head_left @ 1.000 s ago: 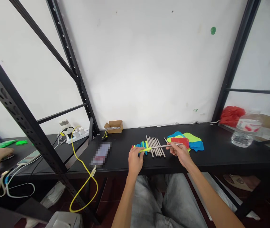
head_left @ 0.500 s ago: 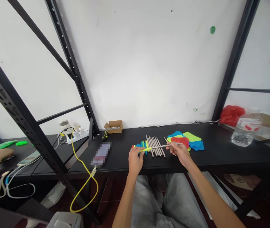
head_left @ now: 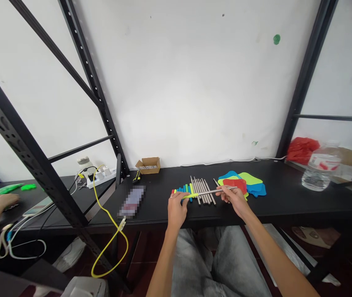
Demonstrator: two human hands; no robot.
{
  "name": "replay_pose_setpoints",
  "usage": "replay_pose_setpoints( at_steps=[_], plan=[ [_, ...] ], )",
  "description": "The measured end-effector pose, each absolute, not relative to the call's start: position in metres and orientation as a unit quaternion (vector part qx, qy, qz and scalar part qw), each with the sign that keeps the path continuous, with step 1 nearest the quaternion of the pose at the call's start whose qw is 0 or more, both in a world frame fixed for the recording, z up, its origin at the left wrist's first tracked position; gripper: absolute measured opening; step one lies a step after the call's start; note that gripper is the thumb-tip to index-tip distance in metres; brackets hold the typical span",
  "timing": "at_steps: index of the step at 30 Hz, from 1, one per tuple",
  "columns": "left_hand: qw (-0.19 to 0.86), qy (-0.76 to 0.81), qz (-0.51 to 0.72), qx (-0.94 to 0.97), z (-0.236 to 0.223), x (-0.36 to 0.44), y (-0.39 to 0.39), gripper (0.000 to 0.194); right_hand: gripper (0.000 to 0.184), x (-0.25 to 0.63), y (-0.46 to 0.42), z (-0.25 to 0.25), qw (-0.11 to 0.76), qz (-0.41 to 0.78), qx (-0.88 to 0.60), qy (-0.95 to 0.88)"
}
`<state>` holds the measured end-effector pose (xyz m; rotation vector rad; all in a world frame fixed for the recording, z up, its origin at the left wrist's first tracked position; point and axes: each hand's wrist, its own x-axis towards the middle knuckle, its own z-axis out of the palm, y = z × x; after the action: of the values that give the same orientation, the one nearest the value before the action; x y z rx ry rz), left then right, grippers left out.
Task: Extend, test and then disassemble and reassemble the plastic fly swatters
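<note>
One yellow handle (head_left: 192, 195), pinched in the left hand (head_left: 177, 209). One metal rod (head_left: 207, 192), gripped by the right hand (head_left: 234, 199), seemingly to align both. Grey rods (head_left: 206, 199), loosely rowed for reach, on black surface (head_left: 160, 202)

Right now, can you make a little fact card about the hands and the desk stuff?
Left hand: pinching a short, bright yellow-green tube
Right hand: holding a thin, silvery metal rod that meets the tube
Row: short, coloured tubes; beside them, thin grey metal rods
Pile: flat red, blue and yellow-green sheets, right of the rods
Back left: small, open brown cardboard box
</note>
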<state>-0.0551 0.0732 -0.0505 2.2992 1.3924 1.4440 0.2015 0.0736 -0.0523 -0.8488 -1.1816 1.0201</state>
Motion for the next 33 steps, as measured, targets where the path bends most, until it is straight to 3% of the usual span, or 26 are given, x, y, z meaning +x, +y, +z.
replay_pose_setpoints(
  at_steps=[17,23,33],
  plan=[
    [0.038,0.455,0.469,0.756,-0.051,-0.055,0.074,0.023,0.034,0.205,0.080,-0.057,0.652,0.477,-0.359,-0.467],
    [0.040,0.461,0.474,0.749,-0.051,-0.055,0.073,0.024,0.035,0.205,0.083,-0.063,0.670,0.431,-0.381,-0.470],
    [0.148,0.463,0.549,0.680,-0.054,-0.059,0.075,0.026,0.035,0.204,0.085,-0.063,0.685,0.407,-0.397,-0.456]
  ],
)
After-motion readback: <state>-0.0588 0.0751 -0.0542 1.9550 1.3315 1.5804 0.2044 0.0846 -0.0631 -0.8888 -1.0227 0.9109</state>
